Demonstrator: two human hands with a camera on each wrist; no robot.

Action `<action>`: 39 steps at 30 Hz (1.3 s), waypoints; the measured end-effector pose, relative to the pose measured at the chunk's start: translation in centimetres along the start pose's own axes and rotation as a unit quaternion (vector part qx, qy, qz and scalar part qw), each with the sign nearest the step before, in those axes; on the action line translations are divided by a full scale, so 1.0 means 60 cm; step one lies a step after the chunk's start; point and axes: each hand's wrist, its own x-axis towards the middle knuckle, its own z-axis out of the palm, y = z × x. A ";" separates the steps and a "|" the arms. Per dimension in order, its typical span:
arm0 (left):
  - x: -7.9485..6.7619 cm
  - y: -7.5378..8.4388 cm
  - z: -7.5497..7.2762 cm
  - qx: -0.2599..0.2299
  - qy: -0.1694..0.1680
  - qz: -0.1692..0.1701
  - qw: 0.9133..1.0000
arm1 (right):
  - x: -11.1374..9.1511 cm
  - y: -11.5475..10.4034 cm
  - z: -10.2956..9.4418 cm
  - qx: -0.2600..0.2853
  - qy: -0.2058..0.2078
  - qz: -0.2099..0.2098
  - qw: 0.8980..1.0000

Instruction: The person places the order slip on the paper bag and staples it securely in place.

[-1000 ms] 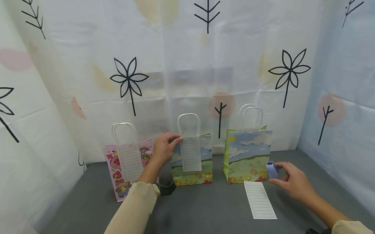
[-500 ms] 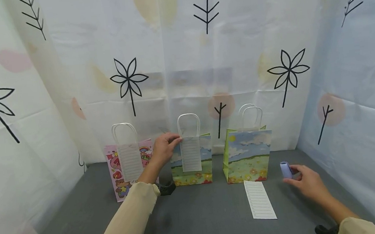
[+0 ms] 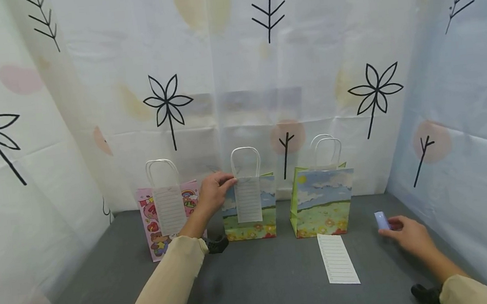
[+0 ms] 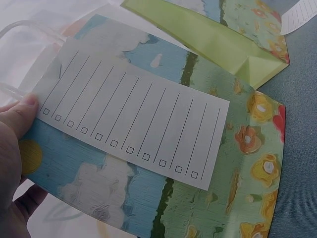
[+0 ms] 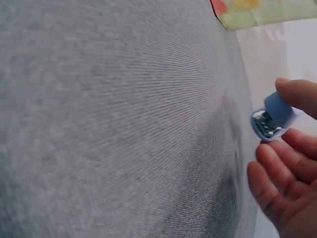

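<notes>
My left hand (image 3: 213, 194) pinches the top edge of the middle gift bag (image 3: 268, 203), which has a landscape print and stands upright. In the left wrist view the thumb presses a corner of a white lined checklist (image 4: 133, 119) against the bag (image 4: 267, 163), other fingers behind it. This slip lies flat over the bag's front below the white handle. At the right, above the table, my right hand (image 3: 412, 236) holds a small lavender-blue stapler (image 3: 381, 220) between thumb and fingers. Metal shows in the mouth of the stapler (image 5: 267, 124) in the right wrist view.
A pink cartoon gift bag (image 3: 151, 224) with its own checklist (image 3: 170, 210) stands at left, partly behind the left arm. Another landscape gift bag (image 3: 325, 203) stands at right. A loose checklist (image 3: 337, 259) lies before it on the grey table (image 3: 273, 281). Patterned curtains (image 3: 235, 64) enclose the table.
My right hand has moved rightward with the stapler, away from the right gift bag. The left hand has stayed on the middle bag.
</notes>
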 end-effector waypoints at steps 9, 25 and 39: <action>0.002 0.000 0.001 -0.004 -0.004 -0.006 1.000 | 0.006 0.008 -0.003 0.013 -0.054 0.046 0.997; 0.002 0.002 0.001 -0.005 -0.005 -0.025 1.000 | 0.005 0.012 0.005 0.087 -0.044 0.096 0.991; 0.000 0.006 0.001 -0.003 0.006 -0.016 1.000 | -0.008 -0.004 0.012 0.024 0.028 0.067 0.997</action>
